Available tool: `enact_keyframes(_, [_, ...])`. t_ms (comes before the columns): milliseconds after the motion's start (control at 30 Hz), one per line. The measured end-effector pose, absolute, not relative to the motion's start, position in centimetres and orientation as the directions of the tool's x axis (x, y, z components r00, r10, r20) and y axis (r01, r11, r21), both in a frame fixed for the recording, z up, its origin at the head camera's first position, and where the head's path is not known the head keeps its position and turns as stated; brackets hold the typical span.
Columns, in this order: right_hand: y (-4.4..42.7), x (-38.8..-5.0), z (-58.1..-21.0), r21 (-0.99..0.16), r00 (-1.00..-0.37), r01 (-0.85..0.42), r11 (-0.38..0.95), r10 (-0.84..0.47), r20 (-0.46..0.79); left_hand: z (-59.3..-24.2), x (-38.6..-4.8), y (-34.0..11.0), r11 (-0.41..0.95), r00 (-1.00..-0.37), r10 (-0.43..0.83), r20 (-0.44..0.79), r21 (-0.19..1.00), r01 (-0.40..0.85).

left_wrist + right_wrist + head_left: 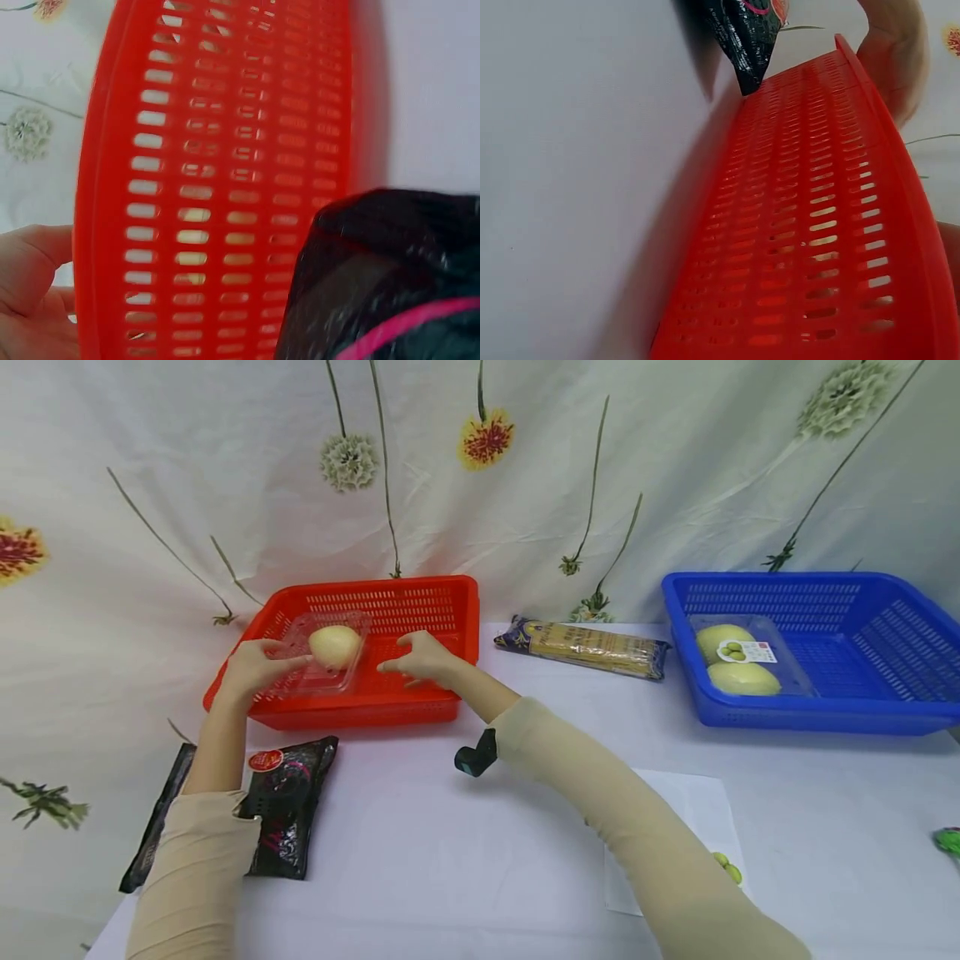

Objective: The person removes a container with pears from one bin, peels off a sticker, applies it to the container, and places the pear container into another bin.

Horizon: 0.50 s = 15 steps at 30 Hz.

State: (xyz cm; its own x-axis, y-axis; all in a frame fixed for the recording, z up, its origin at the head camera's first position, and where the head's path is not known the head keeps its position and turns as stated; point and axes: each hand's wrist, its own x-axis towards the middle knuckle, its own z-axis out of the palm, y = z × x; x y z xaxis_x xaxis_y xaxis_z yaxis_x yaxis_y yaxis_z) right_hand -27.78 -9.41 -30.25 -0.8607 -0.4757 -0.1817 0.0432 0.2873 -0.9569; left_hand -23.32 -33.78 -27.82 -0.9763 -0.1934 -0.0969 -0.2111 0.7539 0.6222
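Note:
A clear plastic container holding one pale yellow, melon-like fruit sits in the left part of the red basket. My left hand is at the container's left side, thumb and fingers spread toward the fruit; whether it touches the plastic I cannot tell. Over the basket's right part, my right hand reaches in with loosely bent fingers and nothing held. In the left wrist view, the left hand shows beyond the basket rim, partly hidden. The right wrist view mostly shows the basket's slotted side.
Black packages lie at front left. A pasta packet lies between the baskets. The blue basket holds a labelled clear container with two pale fruits. A white sheet lies near the right arm; something green is at far right.

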Motion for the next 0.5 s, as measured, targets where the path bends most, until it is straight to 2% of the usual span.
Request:
enact_keyframes(167, [-10.3,-27.9,-30.5,-0.940,-0.844,0.073,0.333,-0.481,-0.236,-28.0,-24.0,-33.3,0.783,-0.981,-0.169,-0.090,0.593,-0.189])
enact_keyframes(500, [-11.6,-27.8,-30.0,-0.955,-0.795,0.142,0.260,-0.545,-0.267,-28.8,-25.5,-33.2,0.846,-0.963,-0.259,-0.076,0.463,-0.264])
